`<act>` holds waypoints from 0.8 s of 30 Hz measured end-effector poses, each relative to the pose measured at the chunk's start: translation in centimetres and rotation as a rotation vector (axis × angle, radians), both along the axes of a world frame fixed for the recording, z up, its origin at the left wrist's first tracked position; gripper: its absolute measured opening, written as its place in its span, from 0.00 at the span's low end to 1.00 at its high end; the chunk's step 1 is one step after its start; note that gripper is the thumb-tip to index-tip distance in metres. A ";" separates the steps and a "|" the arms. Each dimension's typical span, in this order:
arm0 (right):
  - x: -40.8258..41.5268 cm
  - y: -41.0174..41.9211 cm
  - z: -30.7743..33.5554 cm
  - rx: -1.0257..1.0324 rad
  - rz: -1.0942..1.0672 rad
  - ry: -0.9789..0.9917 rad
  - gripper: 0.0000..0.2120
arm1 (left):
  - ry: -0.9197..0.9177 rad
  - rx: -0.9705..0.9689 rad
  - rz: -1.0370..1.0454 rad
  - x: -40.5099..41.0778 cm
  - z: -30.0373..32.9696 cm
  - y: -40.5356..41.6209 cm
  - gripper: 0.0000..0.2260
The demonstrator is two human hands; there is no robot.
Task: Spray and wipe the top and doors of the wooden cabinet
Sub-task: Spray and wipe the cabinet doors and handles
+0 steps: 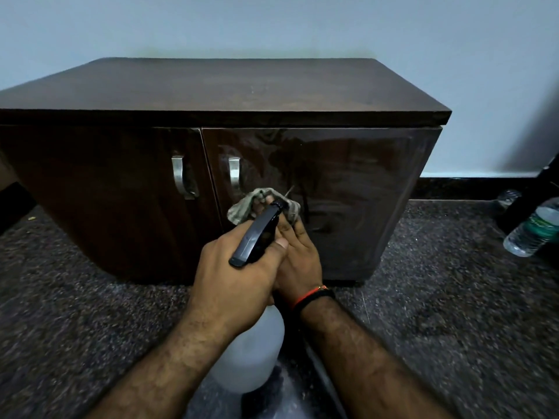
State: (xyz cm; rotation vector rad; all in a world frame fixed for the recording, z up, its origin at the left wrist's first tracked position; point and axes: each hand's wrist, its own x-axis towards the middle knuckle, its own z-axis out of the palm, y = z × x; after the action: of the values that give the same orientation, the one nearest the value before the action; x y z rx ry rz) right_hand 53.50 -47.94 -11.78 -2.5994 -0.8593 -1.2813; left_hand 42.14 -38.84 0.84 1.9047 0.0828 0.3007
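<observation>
Wall [272, 22]: pale blue-grey and plain, rising straight behind the cabinet, with a dark skirting strip along its foot to the cabinet's right.
Floor [453, 313]: dark speckled stone, running under and in front of the cabinet.
Cabinet [121, 207]: low, dark glossy wood, standing on the floor against the wall; both doors closed.
Cabinet top [230, 89]: flat dark slab overhanging the doors, with faint pale streaks near its middle.
Right door [363, 182]: shiny, showing smeary wet-looking patches on its upper half.
Handles [178, 176]: two curved metal pulls, one either side of the seam between the doors.
Spray bottle [251, 352]: translucent white body with a black trigger head, held in front of the cabinet's right door, nozzle toward it.
Left hand [236, 273]: fingers wrapped round the bottle's neck, thumb lying beside the black head.
Right hand [298, 252]: just behind the sprayer, fingers closed on the cloth; orange and black bands at the wrist.
Cloth [242, 207]: bunched, greyish-green, against the lower part of the right door, below its handle.
Water bottle [535, 228]: clear plastic with a green label, on the floor well right of the cabinet.
</observation>
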 end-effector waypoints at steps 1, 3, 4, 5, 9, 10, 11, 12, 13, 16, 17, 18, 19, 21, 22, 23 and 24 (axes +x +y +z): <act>-0.3 -0.3 0.4 0.051 0.017 -0.035 0.26 | -0.003 0.003 0.007 0.0 -0.1 0.0 0.04; -0.3 -1.3 0.7 0.052 0.054 0.048 0.29 | -0.013 -0.006 0.033 -0.1 -0.3 0.0 0.04; -0.3 -1.8 0.8 0.039 0.055 0.099 0.29 | -0.019 -0.009 0.045 -0.1 -0.4 0.1 0.04; -0.3 -2.0 0.9 0.044 0.064 0.097 0.28 | -0.023 -0.008 0.052 0.0 -0.6 0.1 0.04; -0.6 -3.7 0.6 0.028 0.080 0.071 0.30 | -0.029 0.007 0.078 0.0 -1.0 0.1 0.07; -1.0 -4.1 0.3 0.025 0.088 0.067 0.32 | -0.029 -0.004 0.086 0.0 -1.1 0.1 0.07; -1.4 -4.5 -0.2 0.024 0.086 0.060 0.34 | -0.027 -0.021 0.090 0.1 -1.1 0.0 0.07; -1.9 -5.0 -0.6 0.015 0.077 0.066 0.37 | -0.022 -0.032 0.092 0.1 -1.2 0.0 0.07; -2.2 -5.5 -1.1 0.010 0.063 0.062 0.38 | -0.014 -0.033 0.092 0.2 -1.3 0.0 0.06; -2.6 -7.1 -2.2 0.037 0.011 0.073 0.38 | 0.001 0.010 0.086 0.3 -1.8 0.1 0.08; -2.5 -7.5 -2.1 0.057 -0.015 0.080 0.37 | 0.005 0.020 0.088 0.3 -2.0 0.0 0.09; -2.5 -7.8 -1.9 0.079 -0.041 0.084 0.37 | 0.010 0.019 0.090 0.4 -2.1 0.0 0.09; -2.4 -8.1 -1.7 0.106 -0.060 0.082 0.37 | 0.016 0.014 0.090 0.4 -2.3 -0.1 0.09; -2.0 -8.4 -1.0 0.145 -0.076 0.073 0.39 | 0.023 0.018 0.086 0.6 -2.5 -0.2 0.08; -1.8 -8.5 -0.5 0.158 -0.076 0.067 0.41 | 0.023 0.029 0.082 0.8 -2.6 -0.4 0.08; -1.6 -8.6 -0.1 0.164 -0.072 0.057 0.42 | 0.021 0.048 0.081 0.9 -2.7 -0.5 0.09; -1.4 -8.6 0.3 0.163 -0.068 0.051 0.43 | 0.018 0.064 0.083 1.0 -2.8 -0.7 0.09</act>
State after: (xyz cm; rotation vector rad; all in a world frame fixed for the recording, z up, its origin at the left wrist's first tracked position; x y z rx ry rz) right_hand 52.14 -56.53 -11.49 -2.5404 -0.6347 -1.2388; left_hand 43.17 -39.51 -1.98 1.9708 0.1661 0.3455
